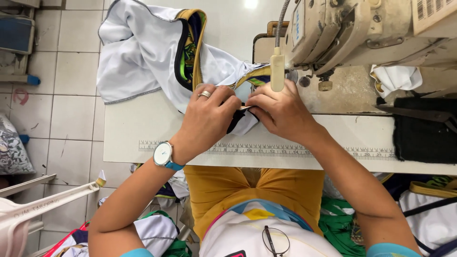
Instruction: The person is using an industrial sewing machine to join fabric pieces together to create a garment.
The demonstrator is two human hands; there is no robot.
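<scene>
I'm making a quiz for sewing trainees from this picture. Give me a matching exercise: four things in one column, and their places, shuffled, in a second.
Things:
1. wristwatch
2. ring
3. scissors
4. printed ruler

Places:
A. along the table's near edge
B. on the black cloth, at right
C. on the left wrist
D. on a finger of the left hand

Pairs: 1-C, 2-D, 3-B, 4-A
</scene>
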